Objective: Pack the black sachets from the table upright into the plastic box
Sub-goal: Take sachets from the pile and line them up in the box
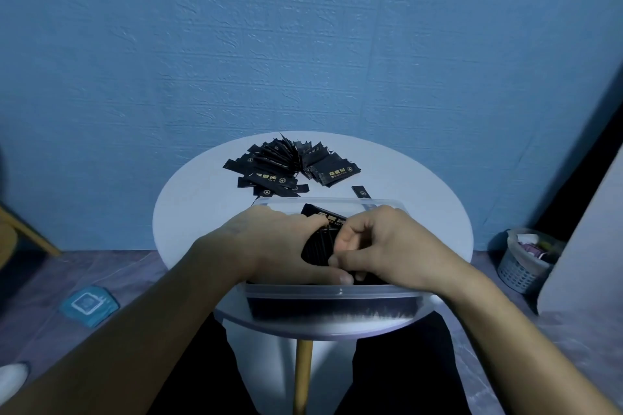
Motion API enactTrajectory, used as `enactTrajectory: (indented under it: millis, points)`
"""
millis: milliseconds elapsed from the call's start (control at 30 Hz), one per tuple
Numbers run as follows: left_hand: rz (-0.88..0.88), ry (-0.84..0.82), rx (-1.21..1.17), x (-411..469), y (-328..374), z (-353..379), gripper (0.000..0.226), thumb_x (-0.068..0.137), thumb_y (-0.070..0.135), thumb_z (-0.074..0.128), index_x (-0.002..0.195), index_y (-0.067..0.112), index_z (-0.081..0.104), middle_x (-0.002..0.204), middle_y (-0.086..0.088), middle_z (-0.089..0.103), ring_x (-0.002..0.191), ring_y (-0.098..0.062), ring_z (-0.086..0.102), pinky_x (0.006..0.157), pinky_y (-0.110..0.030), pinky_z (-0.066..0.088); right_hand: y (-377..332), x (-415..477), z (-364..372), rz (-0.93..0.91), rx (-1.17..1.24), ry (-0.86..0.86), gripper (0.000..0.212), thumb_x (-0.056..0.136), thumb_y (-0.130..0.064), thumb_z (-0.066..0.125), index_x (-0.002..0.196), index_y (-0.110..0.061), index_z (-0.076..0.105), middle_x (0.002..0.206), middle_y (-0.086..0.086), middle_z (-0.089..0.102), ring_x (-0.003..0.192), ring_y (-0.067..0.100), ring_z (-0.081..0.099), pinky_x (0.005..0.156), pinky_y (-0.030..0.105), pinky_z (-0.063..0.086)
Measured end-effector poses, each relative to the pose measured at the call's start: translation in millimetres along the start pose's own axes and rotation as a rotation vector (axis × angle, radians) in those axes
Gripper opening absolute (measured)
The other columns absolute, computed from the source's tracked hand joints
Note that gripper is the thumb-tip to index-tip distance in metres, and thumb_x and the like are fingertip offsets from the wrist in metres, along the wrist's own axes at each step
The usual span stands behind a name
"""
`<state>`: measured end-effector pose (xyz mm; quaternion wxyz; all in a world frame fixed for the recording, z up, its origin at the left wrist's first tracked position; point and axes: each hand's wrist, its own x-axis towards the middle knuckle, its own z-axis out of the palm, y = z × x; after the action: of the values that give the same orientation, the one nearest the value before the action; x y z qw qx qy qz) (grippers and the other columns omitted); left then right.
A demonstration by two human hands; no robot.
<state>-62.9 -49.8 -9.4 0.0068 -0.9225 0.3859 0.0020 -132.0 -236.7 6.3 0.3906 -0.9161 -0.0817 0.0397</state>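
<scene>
Blue textured wall behind, purple-ish floor, and a small round white desk (pixel 188 212) on a wooden leg in the middle of it all. Going left to right: down on the floor at left there's a teal packet (pixel 88 304), no part in this.

Left hand (pixel 269 242) is inside the plastic box (pixel 330 291), curled round the left side of a bunch of black sachets (pixel 318 248) standing on edge, thumb stretched along the near side towards the box wall. Its fingers look pressed against the bunch, bracing it, though most of them are hidden behind the sachets so I can't say more than that.

Right hand (pixel 381 246) is just across, fingers pinched together on the right side of the same bunch, seemingly squeezing it up against the left hand. One sachet with gold print (pixel 325 212) pokes up tilted behind the bunch, between the two hands.

Box sits at the near edge of the desk, clear walls, and the front shows a dark row of sachets already packed upright along it. So it's well on its way to full, I'd say.

Further back on the desk is the loose pile of sachets (pixel 290 165), fanned out flat with their long axes pointing every which way, plus a stray sachet (pixel 361 192) just beyond the box's far rim. Pile is straight ahead of both hands, past the box, about equally reachable; the stray is nearer the right one.

Far right on the floor, a small lattice bin (pixel 515 271) with rubbish in it.
</scene>
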Motion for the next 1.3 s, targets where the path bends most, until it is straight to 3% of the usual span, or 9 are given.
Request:
enactTrajectory:
  millis: [267, 367, 500, 600, 700, 900, 1033, 1133, 1300]
  points:
    - [-0.014, -0.021, -0.017, -2.2, 3.9, -5.3, 0.080, 0.065, 0.102, 0.037, 0.121, 0.045, 0.043, 0.114, 0.015, 0.068, 0.102, -0.018, 0.065, 0.087, -0.038, 0.045, 2.8, 1.0, -3.0, -0.016, -0.036, -0.095, 0.028, 0.080, 0.007, 0.064, 0.079, -0.019, 0.075, 0.068, -0.002, 0.073, 0.062, 0.008, 0.065, 0.069, 0.028, 0.052]
    - [-0.030, -0.035, -0.011, -1.0, 3.2, -3.9, 0.077, 0.063, 0.102, 0.039, 0.110, 0.041, 0.046, 0.110, 0.017, 0.066, 0.098, -0.015, 0.063, 0.084, -0.037, 0.042, 2.9, 2.2, -7.8, -0.021, -0.072, -0.145, 0.026, 0.081, 0.008, 0.067, 0.086, -0.015, 0.078, 0.081, 0.001, 0.077, 0.066, 0.002, 0.065, 0.070, 0.018, 0.050]
    - [-0.031, -0.047, -0.004, -1.1, 3.6, -5.6, 0.075, 0.064, 0.102, 0.040, 0.108, 0.040, 0.043, 0.113, 0.017, 0.065, 0.098, -0.015, 0.061, 0.080, -0.036, 0.037, -0.5, -1.1, -21.5, -0.028, -0.234, -0.201, 0.025, 0.082, 0.000, 0.074, 0.099, -0.018, 0.079, 0.080, -0.017, 0.070, 0.064, -0.012, 0.058, 0.063, 0.004, 0.040]
    - [-0.032, -0.047, -0.005, -1.2, 3.4, -5.5, 0.081, 0.064, 0.102, 0.039, 0.115, 0.040, 0.046, 0.116, 0.017, 0.065, 0.101, -0.015, 0.062, 0.080, -0.035, 0.037, -0.9, -1.4, -28.4, -0.029, -0.455, -0.242, 0.034, 0.081, -0.008, 0.075, 0.109, -0.029, 0.075, 0.087, -0.023, 0.065, 0.076, -0.012, 0.059, 0.069, 0.006, 0.044]
    - [-0.037, -0.043, 0.006, -0.6, 2.8, -4.0, 0.085, 0.063, 0.104, 0.037, 0.121, 0.042, 0.044, 0.120, 0.018, 0.065, 0.103, -0.015, 0.062, 0.081, -0.035, 0.038, 1.9, 0.5, -28.9, -0.033, -0.491, -0.300, 0.037, 0.081, -0.011, 0.076, 0.112, -0.032, 0.073, 0.101, -0.016, 0.066, 0.092, 0.007, 0.063, 0.082, 0.021, 0.051]
    - [-0.034, -0.064, -0.023, -2.4, 4.3, -6.6, 0.082, 0.065, 0.101, 0.041, 0.121, 0.041, 0.045, 0.118, 0.018, 0.065, 0.101, -0.014, 0.061, 0.079, -0.034, 0.035, 4.8, 0.3, -32.7, -0.037, -0.486, -0.327, 0.023, 0.078, -0.010, 0.078, 0.093, -0.027, 0.075, 0.097, -0.009, 0.067, 0.083, 0.006, 0.063, 0.074, 0.020, 0.050]
    - [-0.033, -0.059, -0.013, -1.9, 4.0, -5.9, 0.084, 0.065, 0.101, 0.039, 0.125, 0.042, 0.044, 0.120, 0.019, 0.065, 0.103, -0.014, 0.062, 0.081, -0.035, 0.037, 8.2, 0.3, -46.6, -0.040, -0.455, -0.195, 0.017, 0.077, -0.015, 0.083, 0.082, -0.026, 0.072, 0.084, -0.004, 0.070, 0.073, 0.014, 0.066, 0.068, 0.031, 0.054]
    - [-0.039, -0.066, -0.027, -1.8, 3.3, -5.0, 0.088, 0.062, 0.103, 0.036, 0.126, 0.044, 0.043, 0.120, 0.019, 0.066, 0.104, -0.015, 0.062, 0.087, -0.036, 0.042, 8.8, -1.0, -56.3, -0.067, -0.331, -0.027, 0.017, 0.077, -0.015, 0.084, 0.078, -0.026, 0.071, 0.071, -0.009, 0.069, 0.065, 0.008, 0.061, 0.066, 0.027, 0.050]
    - [-0.044, -0.077, -0.018, -2.4, 4.3, -7.1, 0.085, 0.063, 0.103, 0.037, 0.123, 0.044, 0.043, 0.118, 0.018, 0.066, 0.098, -0.015, 0.059, 0.081, -0.035, 0.038, 4.0, 4.0, -40.9, -0.085, -0.107, 0.233, 0.017, 0.080, -0.024, 0.083, 0.072, -0.024, 0.067, 0.069, -0.012, 0.066, 0.061, 0.009, 0.058, 0.067, 0.031, 0.050]
